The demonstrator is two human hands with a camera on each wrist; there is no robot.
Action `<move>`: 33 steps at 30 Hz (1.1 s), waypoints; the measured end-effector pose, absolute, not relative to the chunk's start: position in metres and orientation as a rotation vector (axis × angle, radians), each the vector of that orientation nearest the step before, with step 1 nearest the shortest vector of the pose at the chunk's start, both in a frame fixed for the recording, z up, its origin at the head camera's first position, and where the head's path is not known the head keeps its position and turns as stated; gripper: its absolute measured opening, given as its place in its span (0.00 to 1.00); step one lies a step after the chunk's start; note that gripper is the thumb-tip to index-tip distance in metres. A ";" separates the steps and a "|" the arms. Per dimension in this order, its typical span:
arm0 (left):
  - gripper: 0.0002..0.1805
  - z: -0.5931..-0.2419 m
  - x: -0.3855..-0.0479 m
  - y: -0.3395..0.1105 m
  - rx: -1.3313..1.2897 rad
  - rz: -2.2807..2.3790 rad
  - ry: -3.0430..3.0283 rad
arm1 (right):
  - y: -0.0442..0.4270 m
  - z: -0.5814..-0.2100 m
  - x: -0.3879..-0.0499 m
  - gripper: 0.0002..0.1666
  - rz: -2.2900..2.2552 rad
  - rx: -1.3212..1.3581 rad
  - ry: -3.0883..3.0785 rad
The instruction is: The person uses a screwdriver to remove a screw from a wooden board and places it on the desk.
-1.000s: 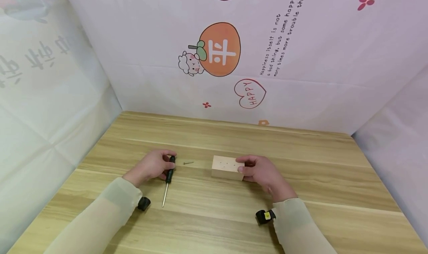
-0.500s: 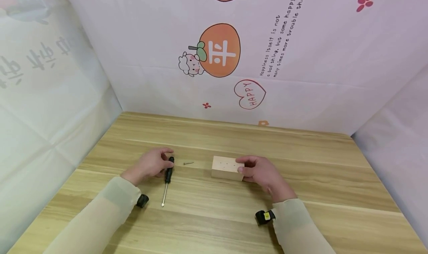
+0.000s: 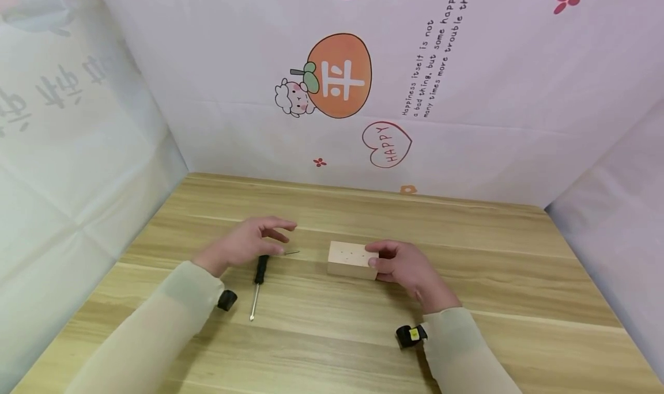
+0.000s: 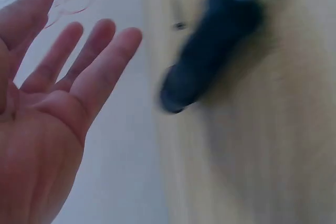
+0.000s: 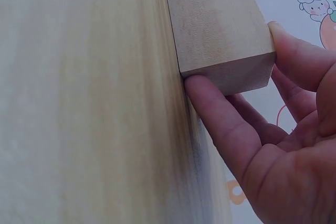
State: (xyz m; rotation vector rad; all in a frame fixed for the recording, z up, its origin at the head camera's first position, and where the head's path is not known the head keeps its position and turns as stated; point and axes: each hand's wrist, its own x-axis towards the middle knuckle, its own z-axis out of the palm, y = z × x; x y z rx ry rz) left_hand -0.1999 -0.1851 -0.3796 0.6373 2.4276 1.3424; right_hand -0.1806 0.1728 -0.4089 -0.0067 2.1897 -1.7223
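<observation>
My left hand [image 3: 249,243] hovers with parted, loosely extended fingers, holding nothing. Below it a screwdriver with a black handle [image 3: 260,272] and a metal shaft lies on the table, its handle end hidden by the hand in the head view. A small screw [image 3: 293,252] lies near the left thumb, its head end hidden there; the left wrist view shows the same screw [image 4: 179,17], blurred, beyond the screwdriver handle [image 4: 210,48]. My right hand [image 3: 410,270] grips the right end of a pale wooden block [image 3: 349,257] that rests on the table. Several small holes dot the block's top.
The wood-grain table [image 3: 332,336] runs back to a printed white cloth [image 3: 233,129], with more cloth at both sides. Black wrist devices show under the left sleeve [image 3: 227,299] and the right sleeve [image 3: 410,336].
My left hand has let go of the screwdriver handle and moved right and away from me toward the screw, fingers spreading. The screwdriver stays on the table. The right hand and block keep still.
</observation>
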 end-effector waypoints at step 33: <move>0.26 -0.414 -0.212 -0.149 0.685 0.805 2.801 | 0.171 -0.411 -0.182 0.19 -1.719 0.013 2.201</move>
